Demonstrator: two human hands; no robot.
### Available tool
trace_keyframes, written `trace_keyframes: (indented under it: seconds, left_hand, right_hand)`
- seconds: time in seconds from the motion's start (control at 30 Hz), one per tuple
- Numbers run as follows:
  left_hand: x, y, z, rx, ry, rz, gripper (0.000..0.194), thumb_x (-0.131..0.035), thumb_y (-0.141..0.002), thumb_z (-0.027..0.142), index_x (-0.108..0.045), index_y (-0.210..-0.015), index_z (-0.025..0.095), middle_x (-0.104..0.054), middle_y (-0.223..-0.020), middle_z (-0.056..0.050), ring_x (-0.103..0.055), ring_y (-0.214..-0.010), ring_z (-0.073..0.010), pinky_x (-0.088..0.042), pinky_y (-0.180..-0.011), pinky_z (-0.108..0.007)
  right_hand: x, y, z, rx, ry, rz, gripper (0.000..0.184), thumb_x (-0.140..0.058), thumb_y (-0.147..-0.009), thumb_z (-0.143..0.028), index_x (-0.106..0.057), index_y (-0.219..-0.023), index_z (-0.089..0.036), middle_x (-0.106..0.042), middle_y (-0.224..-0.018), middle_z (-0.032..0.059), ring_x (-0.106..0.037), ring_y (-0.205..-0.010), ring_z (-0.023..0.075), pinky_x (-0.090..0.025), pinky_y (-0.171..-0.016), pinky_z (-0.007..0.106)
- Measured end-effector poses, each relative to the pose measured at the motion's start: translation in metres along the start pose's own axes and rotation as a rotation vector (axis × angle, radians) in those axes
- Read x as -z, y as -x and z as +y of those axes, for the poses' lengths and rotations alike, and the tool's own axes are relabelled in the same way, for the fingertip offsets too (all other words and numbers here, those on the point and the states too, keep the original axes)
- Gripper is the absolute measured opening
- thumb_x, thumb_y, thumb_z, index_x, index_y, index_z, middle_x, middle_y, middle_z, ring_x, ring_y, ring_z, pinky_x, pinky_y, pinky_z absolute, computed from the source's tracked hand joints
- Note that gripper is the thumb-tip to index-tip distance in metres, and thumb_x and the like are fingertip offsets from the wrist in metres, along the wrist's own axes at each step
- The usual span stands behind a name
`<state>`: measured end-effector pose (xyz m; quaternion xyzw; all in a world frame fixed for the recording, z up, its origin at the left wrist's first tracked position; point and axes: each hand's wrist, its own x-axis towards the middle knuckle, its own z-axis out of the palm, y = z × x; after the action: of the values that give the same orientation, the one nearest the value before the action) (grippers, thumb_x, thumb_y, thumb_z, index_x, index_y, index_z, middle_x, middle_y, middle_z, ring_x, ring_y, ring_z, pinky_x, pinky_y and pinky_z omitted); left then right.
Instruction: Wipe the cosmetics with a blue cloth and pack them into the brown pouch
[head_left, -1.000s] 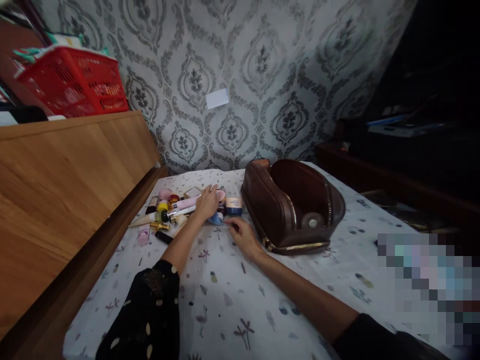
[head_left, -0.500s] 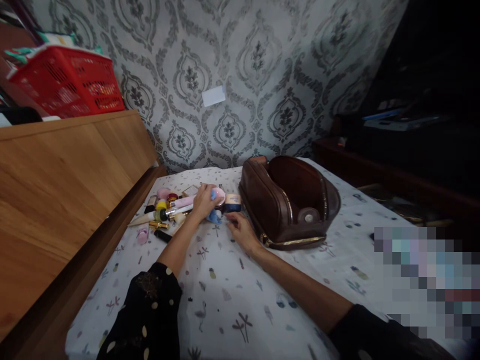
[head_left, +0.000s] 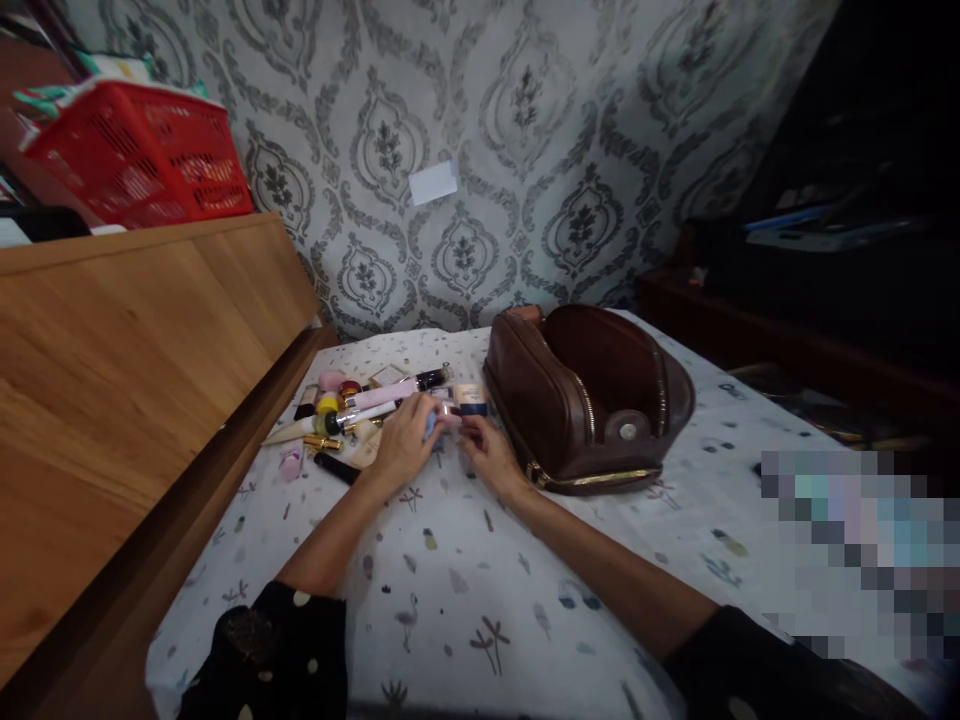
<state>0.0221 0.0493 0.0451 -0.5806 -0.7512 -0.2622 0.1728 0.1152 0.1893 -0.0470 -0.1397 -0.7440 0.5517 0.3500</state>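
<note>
My left hand (head_left: 403, 440) is closed round a small pink and blue thing (head_left: 439, 421) lifted just off the bed sheet. My right hand (head_left: 487, 455) rests beside it with its fingertips meeting the same thing. Behind the hands lies a heap of cosmetics (head_left: 341, 410): a pink tube, a yellow-capped bottle, gold lipsticks, a black stick and a small jar (head_left: 470, 398). An open brown leather pouch (head_left: 589, 395) with a gold zip stands to the right of my hands, a round compact inside it.
A white patterned sheet (head_left: 465, 590) covers the bed. A wooden headboard (head_left: 127, 360) runs along the left, with a red basket (head_left: 139, 155) on top. Patterned wallpaper is behind. Dark furniture stands at the right.
My left hand has drawn back from the heap toward me with the pink and blue thing. My right hand has moved up to meet it.
</note>
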Motion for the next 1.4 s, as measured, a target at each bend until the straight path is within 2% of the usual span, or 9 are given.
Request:
trace_keyframes:
  seconds: [0.17,0.43,0.53,0.67,0.8,1.03,1.17,1.3,1.4]
  left_hand:
    - [-0.003,0.020,0.013,-0.119,-0.091,-0.116,0.010,-0.051,-0.097,0.029,-0.055,-0.102,0.021,-0.062,-0.111,-0.010,-0.058,-0.105,-0.0260,-0.052,-0.090,-0.041]
    - [-0.010,0.030,0.016,-0.097,0.056,-0.156,0.014,-0.048,-0.099,0.032,-0.059,-0.099,0.023,-0.068,-0.113,-0.008,-0.062,-0.109,-0.0228,-0.051,-0.096,-0.038]
    - [-0.011,0.031,0.011,-0.056,0.107,-0.136,0.015,-0.046,-0.099,0.028,-0.060,-0.101,0.023,-0.069,-0.112,-0.008,-0.062,-0.110,-0.0225,-0.050,-0.099,-0.038]
    - [-0.015,0.032,-0.002,0.101,0.074,-0.092,0.017,-0.045,-0.098,0.025,-0.060,-0.105,0.021,-0.067,-0.112,-0.010,-0.062,-0.111,-0.0244,-0.050,-0.099,-0.040]
    - [-0.016,0.032,-0.014,0.219,0.041,-0.095,0.022,-0.046,-0.095,0.019,-0.059,-0.113,0.020,-0.067,-0.116,-0.011,-0.061,-0.115,-0.0253,-0.050,-0.100,-0.042]
    - [-0.010,0.031,-0.014,0.044,0.128,-0.202,0.033,-0.050,-0.094,0.017,-0.056,-0.126,0.024,-0.065,-0.130,-0.005,-0.058,-0.124,-0.0187,-0.046,-0.108,-0.033]
    - [0.000,0.028,-0.024,0.180,0.001,-0.094,0.031,-0.048,-0.094,0.016,-0.059,-0.121,0.024,-0.067,-0.122,-0.005,-0.061,-0.117,-0.0209,-0.048,-0.105,-0.035]
    - [0.016,0.020,-0.052,0.389,-0.110,0.062,0.038,-0.043,-0.091,0.009,-0.057,-0.125,0.018,-0.059,-0.129,-0.016,-0.050,-0.129,-0.0313,-0.044,-0.107,-0.049]
    - [0.024,0.020,-0.073,0.555,-0.125,0.141,0.045,-0.046,-0.085,0.003,-0.056,-0.127,0.017,-0.056,-0.134,-0.018,-0.044,-0.136,-0.0332,-0.041,-0.110,-0.051]
  right_hand:
    - [0.001,0.001,-0.003,0.009,-0.004,0.017,0.031,-0.050,-0.077,-0.018,-0.064,-0.105,-0.020,-0.071,-0.101,0.0067,-0.067,-0.093,0.0210,-0.053,-0.089,0.037]
    - [0.009,0.002,-0.017,0.008,0.052,0.109,0.036,-0.036,-0.094,-0.037,-0.065,-0.104,-0.018,-0.071,-0.100,0.0108,-0.065,-0.094,0.0252,-0.052,-0.087,0.040]
    - [0.009,0.006,-0.027,0.032,0.084,0.094,0.035,-0.045,-0.091,-0.043,-0.065,-0.105,-0.018,-0.070,-0.103,0.0121,-0.064,-0.099,0.0268,-0.049,-0.091,0.041]
    - [0.007,0.013,-0.033,0.115,0.261,0.017,0.038,-0.057,-0.083,-0.039,-0.063,-0.115,-0.018,-0.064,-0.114,0.0129,-0.061,-0.107,0.0280,-0.047,-0.098,0.042]
    - [0.002,0.019,-0.025,0.181,0.485,-0.027,0.045,-0.062,-0.077,-0.030,-0.060,-0.121,-0.020,-0.057,-0.128,0.0145,-0.053,-0.123,0.0320,-0.044,-0.105,0.047]
    - [0.003,0.020,-0.012,0.279,0.635,0.049,0.045,-0.052,-0.082,-0.020,-0.058,-0.126,-0.021,-0.049,-0.137,0.0159,-0.047,-0.126,0.0340,-0.041,-0.107,0.054]
    - [0.003,0.019,-0.010,0.311,0.666,0.054,0.046,-0.053,-0.079,-0.018,-0.060,-0.124,-0.021,-0.049,-0.137,0.0157,-0.042,-0.131,0.0354,-0.039,-0.107,0.056]
    - [0.001,0.019,-0.011,0.307,0.674,0.051,0.043,-0.053,-0.080,-0.021,-0.061,-0.122,-0.021,-0.049,-0.137,0.0163,-0.042,-0.131,0.0357,-0.039,-0.106,0.057]
    - [0.002,0.020,-0.013,0.297,0.670,0.037,0.041,-0.053,-0.081,-0.023,-0.062,-0.121,-0.021,-0.049,-0.138,0.0161,-0.042,-0.131,0.0349,-0.040,-0.105,0.056]
